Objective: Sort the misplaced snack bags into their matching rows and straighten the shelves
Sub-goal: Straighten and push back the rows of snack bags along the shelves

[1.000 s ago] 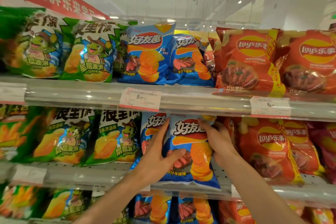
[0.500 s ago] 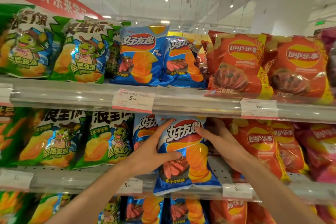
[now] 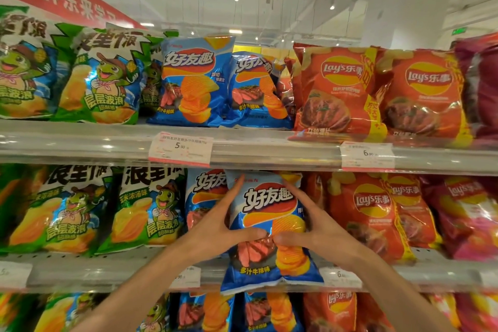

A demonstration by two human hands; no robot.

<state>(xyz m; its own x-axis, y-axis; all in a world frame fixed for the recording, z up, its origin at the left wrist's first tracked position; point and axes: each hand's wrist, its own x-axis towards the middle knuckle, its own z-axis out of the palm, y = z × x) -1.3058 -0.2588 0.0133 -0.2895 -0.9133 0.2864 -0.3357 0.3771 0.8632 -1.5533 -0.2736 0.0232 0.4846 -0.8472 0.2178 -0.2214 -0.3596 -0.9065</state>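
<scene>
A blue chip bag [image 3: 269,205] with ridged orange chips and a steak picture stands at the front of the middle shelf [image 3: 107,275], its bottom hanging over the shelf lip. My left hand [image 3: 215,232] grips its left side, and my right hand [image 3: 315,226] grips its right side, with both thumbs pressed on the front. Another blue bag [image 3: 204,191] of the same kind stands just behind and to the left. Green turtle bags [image 3: 145,210] fill the row to the left, red Lay's bags [image 3: 369,213] the row to the right.
The top shelf [image 3: 269,148] carries the same order: green bags [image 3: 102,78], two blue bags [image 3: 194,81], red Lay's bags [image 3: 336,91], a purple bag [image 3: 482,89] at the far right. Price tags [image 3: 180,148] hang on the shelf rails. More bags [image 3: 269,312] fill the bottom shelf.
The camera has tilted and drawn closer. My right hand has come from the bag's top edge round to its right side; both hands now clasp the bag, which sits more upright.
</scene>
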